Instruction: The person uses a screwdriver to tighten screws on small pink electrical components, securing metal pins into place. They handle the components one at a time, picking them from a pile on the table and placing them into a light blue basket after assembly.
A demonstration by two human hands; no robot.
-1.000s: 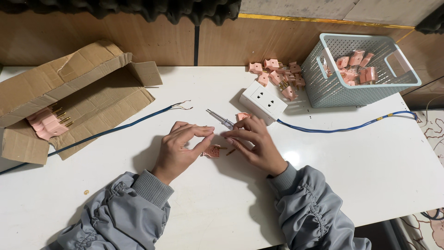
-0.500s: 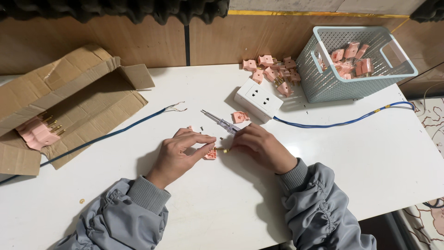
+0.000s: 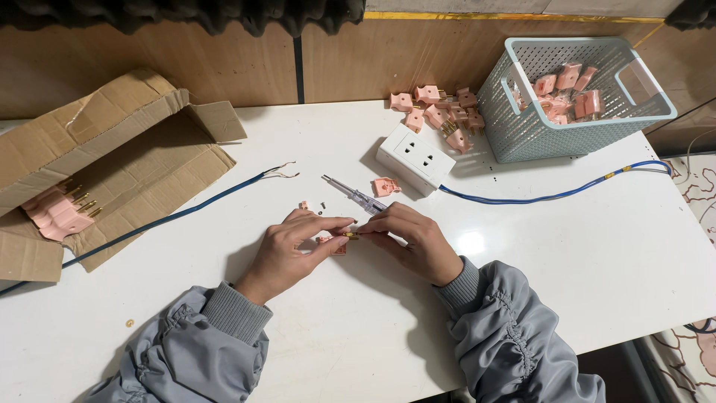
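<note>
At the centre of the frame the left hand [image 3: 287,250] pinches a small pink plug part [image 3: 333,243] between thumb and fingertips; the right hand [image 3: 414,239] closes on a slim screwdriver [image 3: 354,195] — its long axis runs up-left, away from the plug, its tip hidden under the fingers; the hands meet over the white table [image 3: 582,254], the right fingers nearer the tool.

Head-worn view, steeply downward onto white table [image 3: 597,246], close.
</note>
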